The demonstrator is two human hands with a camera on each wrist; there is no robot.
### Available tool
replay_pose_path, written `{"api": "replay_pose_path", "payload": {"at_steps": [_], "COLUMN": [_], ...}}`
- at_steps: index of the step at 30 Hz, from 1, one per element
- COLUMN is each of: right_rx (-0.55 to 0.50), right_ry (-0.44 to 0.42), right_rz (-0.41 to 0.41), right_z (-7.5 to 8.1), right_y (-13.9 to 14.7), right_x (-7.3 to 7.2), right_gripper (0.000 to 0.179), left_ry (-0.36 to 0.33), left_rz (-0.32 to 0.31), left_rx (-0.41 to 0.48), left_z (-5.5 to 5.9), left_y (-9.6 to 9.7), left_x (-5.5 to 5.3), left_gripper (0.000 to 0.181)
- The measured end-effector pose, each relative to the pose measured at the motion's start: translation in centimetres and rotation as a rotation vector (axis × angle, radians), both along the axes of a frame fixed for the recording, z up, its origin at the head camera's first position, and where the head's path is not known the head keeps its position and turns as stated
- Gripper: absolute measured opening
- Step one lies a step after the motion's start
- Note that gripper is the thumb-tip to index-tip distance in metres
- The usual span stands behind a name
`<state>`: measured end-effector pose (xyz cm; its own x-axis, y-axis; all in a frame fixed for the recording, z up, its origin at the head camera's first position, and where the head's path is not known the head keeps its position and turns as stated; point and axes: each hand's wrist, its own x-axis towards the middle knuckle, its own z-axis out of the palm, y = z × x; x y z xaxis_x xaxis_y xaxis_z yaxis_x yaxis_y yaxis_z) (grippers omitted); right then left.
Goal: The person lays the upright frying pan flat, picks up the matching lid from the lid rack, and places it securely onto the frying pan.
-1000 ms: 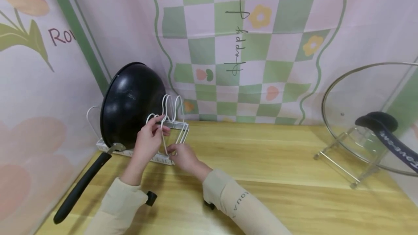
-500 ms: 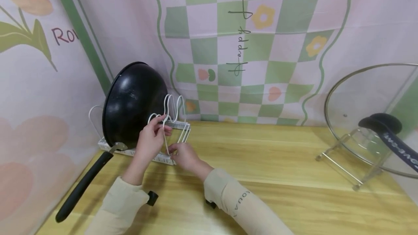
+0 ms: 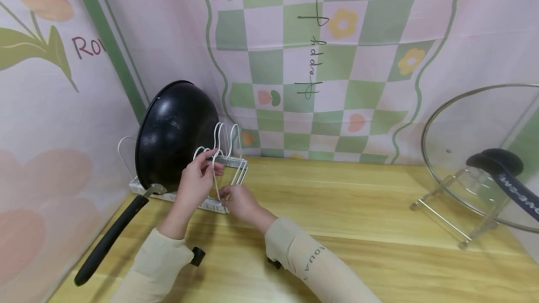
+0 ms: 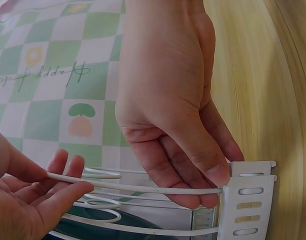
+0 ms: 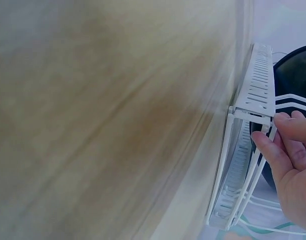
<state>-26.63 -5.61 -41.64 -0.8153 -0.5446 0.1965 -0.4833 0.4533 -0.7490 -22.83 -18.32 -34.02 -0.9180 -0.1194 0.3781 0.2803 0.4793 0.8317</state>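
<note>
A white wire pan rack (image 3: 212, 206) with a slotted base stands on the wooden table. My left hand (image 3: 194, 181) pinches the upper part of a white wire divider (image 4: 143, 189), between thumb and fingers. At the lower end of that divider, my right hand (image 3: 243, 201) pinches the wire where it meets the slotted base strip (image 4: 245, 210). In the right wrist view, the right thumb and fingers lie at the corner of the rack. A black wok (image 3: 177, 130) leans on its side in the rack, its black handle (image 3: 111, 240) pointing down toward the front left.
To the right, a large glass lid (image 3: 459, 120) stands tilted in a metal stand (image 3: 444, 219). A black ladle or spoon (image 3: 511, 181) with a lettered handle lies in front of the lid. Patterned cloth (image 3: 320, 60) hangs behind the table (image 3: 337, 200) and at the left.
The whole head view has shifted slightly, with things sitting a little further right. Both hands keep their places on the wire divider.
</note>
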Motion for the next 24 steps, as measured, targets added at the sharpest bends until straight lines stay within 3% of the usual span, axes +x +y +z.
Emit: {"api": "replay_pose_path", "payload": {"at_steps": [24], "right_rx": [0.003], "right_ry": [-0.02], "right_rz": [0.022], "right_z": [0.2], "right_y": [1.4], "right_x": [0.0], "right_gripper": [0.018], "left_ry": [0.013], "left_rz": [-0.008], "left_rx": [0.007], "left_z": [0.0], "left_y": [1.5], "left_x": [0.0], "left_gripper": [0.043]}}
